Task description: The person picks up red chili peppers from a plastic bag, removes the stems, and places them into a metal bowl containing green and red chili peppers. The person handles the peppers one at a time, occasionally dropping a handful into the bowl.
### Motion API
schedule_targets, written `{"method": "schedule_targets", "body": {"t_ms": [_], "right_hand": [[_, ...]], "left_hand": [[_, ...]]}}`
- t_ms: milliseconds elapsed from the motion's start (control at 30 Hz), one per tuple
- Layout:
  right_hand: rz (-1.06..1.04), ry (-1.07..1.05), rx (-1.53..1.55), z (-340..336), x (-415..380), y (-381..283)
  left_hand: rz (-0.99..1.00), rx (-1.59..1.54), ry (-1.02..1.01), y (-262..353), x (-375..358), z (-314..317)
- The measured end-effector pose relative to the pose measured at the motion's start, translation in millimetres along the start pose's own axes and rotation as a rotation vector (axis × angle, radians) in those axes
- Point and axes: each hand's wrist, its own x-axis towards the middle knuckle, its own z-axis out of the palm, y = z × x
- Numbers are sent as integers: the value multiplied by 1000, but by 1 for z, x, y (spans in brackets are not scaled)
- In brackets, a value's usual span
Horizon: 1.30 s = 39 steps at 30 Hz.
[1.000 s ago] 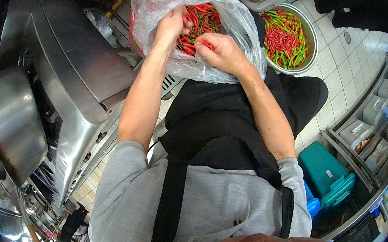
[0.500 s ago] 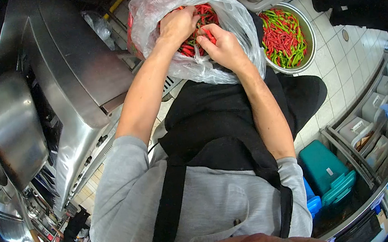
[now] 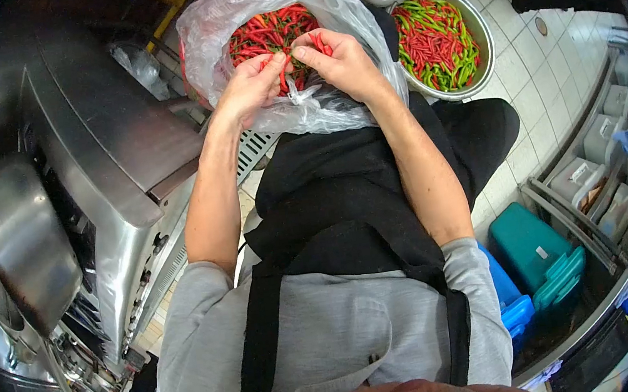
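The person's left hand (image 3: 249, 91) pinches a thin red chili (image 3: 284, 80) with closed fingertips. The right hand (image 3: 341, 61) is curled around a few red chilies (image 3: 319, 43), and its thumb is near the left fingertips. Both hands are over the near part of a big clear plastic bag (image 3: 355, 17). Lots of red chilies with green stems (image 3: 272, 32) lie inside it. The bag is at the far side of the black apron (image 3: 321, 187). Just to its right, a round metal bowl (image 3: 465, 93) holds red and green chilies (image 3: 436, 43). A shiny steel stove (image 3: 102, 135) is on the left.
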Motion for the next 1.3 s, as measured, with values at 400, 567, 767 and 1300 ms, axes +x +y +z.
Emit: {"method": "schedule_targets", "body": {"t_ms": [400, 567, 767, 1300], "right_hand": [[39, 45, 36, 3, -1, 12], [-10, 50, -26, 5, -3, 7], [129, 28, 228, -1, -6, -3], [313, 4, 722, 14, -7, -22]], "left_hand": [[328, 120, 57, -13, -1, 20], [346, 633, 283, 6, -24, 23], [621, 820, 300, 14, -28, 33], [96, -699, -551, -13, -15, 17]]}}
